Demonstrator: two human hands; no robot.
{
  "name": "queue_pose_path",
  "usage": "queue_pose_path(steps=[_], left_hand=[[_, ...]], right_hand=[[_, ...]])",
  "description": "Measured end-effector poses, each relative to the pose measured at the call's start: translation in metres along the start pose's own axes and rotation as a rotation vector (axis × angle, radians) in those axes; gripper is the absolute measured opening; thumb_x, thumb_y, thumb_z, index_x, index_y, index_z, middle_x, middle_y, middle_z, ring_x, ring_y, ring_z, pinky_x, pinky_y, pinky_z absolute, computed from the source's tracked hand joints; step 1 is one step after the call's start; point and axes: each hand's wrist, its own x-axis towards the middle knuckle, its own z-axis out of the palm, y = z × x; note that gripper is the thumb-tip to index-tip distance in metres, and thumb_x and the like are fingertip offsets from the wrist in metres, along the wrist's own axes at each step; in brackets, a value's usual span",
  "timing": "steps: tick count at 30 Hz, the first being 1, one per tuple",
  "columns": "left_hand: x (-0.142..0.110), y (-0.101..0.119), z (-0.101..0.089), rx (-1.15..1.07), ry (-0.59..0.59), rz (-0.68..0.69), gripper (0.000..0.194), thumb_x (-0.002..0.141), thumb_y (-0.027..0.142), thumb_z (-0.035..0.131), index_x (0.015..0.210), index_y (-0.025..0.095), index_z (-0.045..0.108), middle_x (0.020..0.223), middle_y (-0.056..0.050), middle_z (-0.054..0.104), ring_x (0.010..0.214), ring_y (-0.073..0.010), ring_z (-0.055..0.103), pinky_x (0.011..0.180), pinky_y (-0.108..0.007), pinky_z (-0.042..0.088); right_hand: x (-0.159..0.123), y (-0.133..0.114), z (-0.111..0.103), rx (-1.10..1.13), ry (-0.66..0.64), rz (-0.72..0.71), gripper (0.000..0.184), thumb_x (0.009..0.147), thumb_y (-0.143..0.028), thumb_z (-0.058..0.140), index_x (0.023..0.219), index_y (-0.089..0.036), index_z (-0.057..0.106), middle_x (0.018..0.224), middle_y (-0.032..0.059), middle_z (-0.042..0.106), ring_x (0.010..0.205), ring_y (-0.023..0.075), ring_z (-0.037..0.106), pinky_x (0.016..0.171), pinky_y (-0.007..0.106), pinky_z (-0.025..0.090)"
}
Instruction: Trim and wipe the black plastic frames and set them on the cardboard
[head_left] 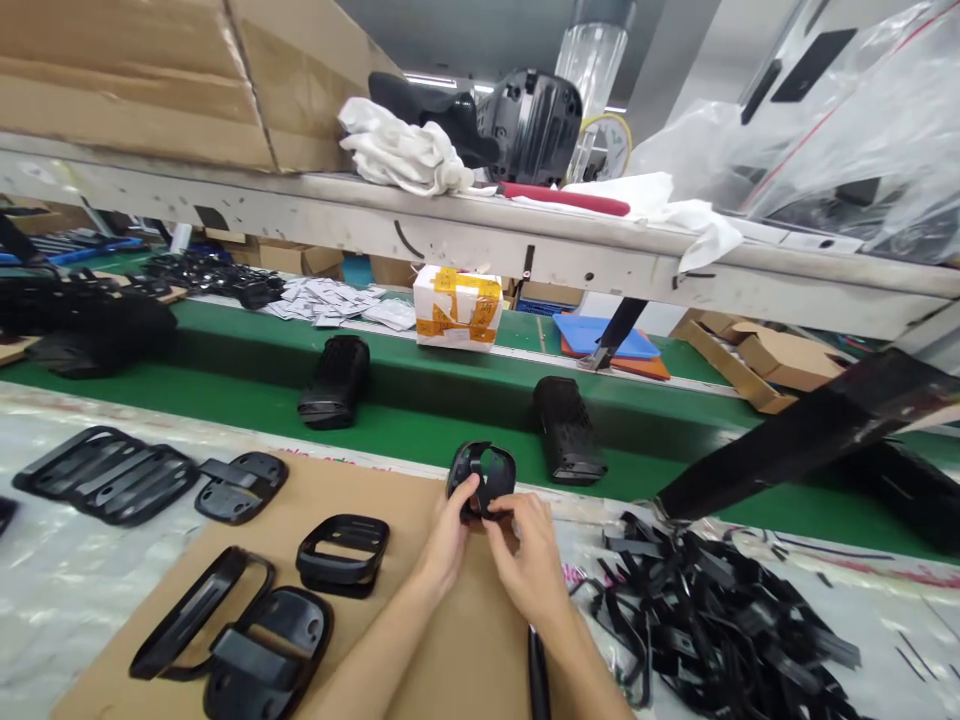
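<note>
pinching a black frame (508, 476) between thumb and fingers of left hand (444, 535) and right hand (534, 560), above the far edge of the cardboard (480, 630); seemingly midway, with loose strips (705, 615) heaped at right.

Matt brown cardboard sheet (405, 660); smooth, semi-glossy blk plastic frames (341, 550), incl. 1 held; clear, glossy plastic bag (847, 130); white cloth gloves (405, 150), soft & matt; smooth green belt (450, 400).

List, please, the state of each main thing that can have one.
Left hand: closed on black part
Right hand: fingers closed on black part
Black part: held, raised
White box: closed, taped
Carton at right: open
White packets: loosely piled
Black strips: heaped
White cloth: crumpled
</note>
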Motion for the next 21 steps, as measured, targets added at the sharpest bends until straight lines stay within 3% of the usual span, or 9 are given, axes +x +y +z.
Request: queue_pose_path(steps=[4,7,10,12,14,16,19,21], left_hand=[[-0.002,-0.002,-0.017,-0.009,-0.06,0.017,0.059,0.075,0.036,0.092,0.129,0.022,0.072,0.118,-0.006,0.077,0.108,-0.0237,0.068,0.096,-0.033,0.049],[-0.005,0.007,-0.021,-0.099,-0.147,-0.048,0.063,0.075,0.046,0.093,0.13,0.022,0.072,0.124,-0.008,0.074,0.11,-0.0249,0.067,0.095,-0.033,0.05],[-0.003,0.013,-0.021,-0.152,-0.157,-0.128,0.059,0.08,0.056,0.087,0.123,0.019,0.074,0.104,-0.007,0.074,0.091,-0.0207,0.067,0.083,-0.032,0.052],[0.001,0.012,-0.021,-0.154,-0.092,-0.162,0.049,0.077,0.047,0.092,0.111,0.016,0.074,0.074,0.001,0.064,0.068,-0.0132,0.058,0.068,-0.026,0.048],[0.003,0.008,-0.022,-0.132,-0.033,-0.17,0.044,0.07,0.034,0.096,0.101,0.016,0.071,0.058,0.009,0.045,0.053,-0.007,0.042,0.057,-0.02,0.037],[0.004,0.004,-0.023,-0.087,-0.015,-0.161,0.045,0.066,0.029,0.095,0.099,0.016,0.068,0.054,0.013,0.035,0.048,-0.0045,0.031,0.052,-0.018,0.028],[0.001,-0.001,-0.023,-0.006,-0.03,-0.139,0.051,0.065,0.028,0.095,0.105,0.015,0.067,0.055,0.013,0.04,0.049,-0.0042,0.033,0.051,-0.019,0.025],[-0.001,-0.003,-0.022,0.029,-0.031,-0.139,0.056,0.064,0.029,0.096,0.109,0.015,0.067,0.056,0.012,0.044,0.049,-0.0048,0.036,0.052,-0.019,0.026]], right_hand=[[-0.013,0.014,0.011,-0.024,-0.043,-0.025,0.013,0.099,-0.016,0.06,0.107,-0.024,0.067,0.104,0.0064,0.071,0.098,0.0264,0.064,0.086,0.039,0.051],[-0.021,0.018,0.011,-0.043,-0.074,-0.022,0.015,0.102,-0.017,0.056,0.11,-0.024,0.066,0.105,0.0071,0.071,0.098,0.0266,0.064,0.087,0.04,0.051],[-0.026,0.02,0.009,-0.084,-0.084,0.009,0.011,0.104,-0.02,0.053,0.104,-0.024,0.063,0.101,0.007,0.068,0.096,0.0265,0.062,0.085,0.04,0.048],[-0.026,0.02,0.006,-0.111,-0.104,0.015,0.013,0.105,-0.026,0.051,0.098,-0.023,0.062,0.098,0.0064,0.066,0.094,0.0266,0.06,0.085,0.04,0.044],[-0.026,0.021,0.003,-0.121,-0.137,0.0,0.021,0.108,-0.033,0.047,0.098,-0.023,0.063,0.099,0.0062,0.065,0.093,0.0269,0.058,0.084,0.041,0.041],[-0.025,0.022,0.001,-0.086,-0.17,0.0,0.033,0.11,-0.043,0.04,0.1,-0.023,0.064,0.1,0.0063,0.065,0.093,0.0274,0.057,0.084,0.042,0.038],[-0.025,0.025,0.001,0.018,-0.175,0.069,0.049,0.113,-0.048,0.025,0.092,-0.024,0.062,0.094,0.0048,0.064,0.09,0.0262,0.057,0.085,0.041,0.038],[-0.025,0.028,0.002,0.044,-0.136,0.132,0.049,0.114,-0.043,0.023,0.084,-0.023,0.056,0.085,0.0027,0.062,0.084,0.0238,0.056,0.082,0.038,0.038]])
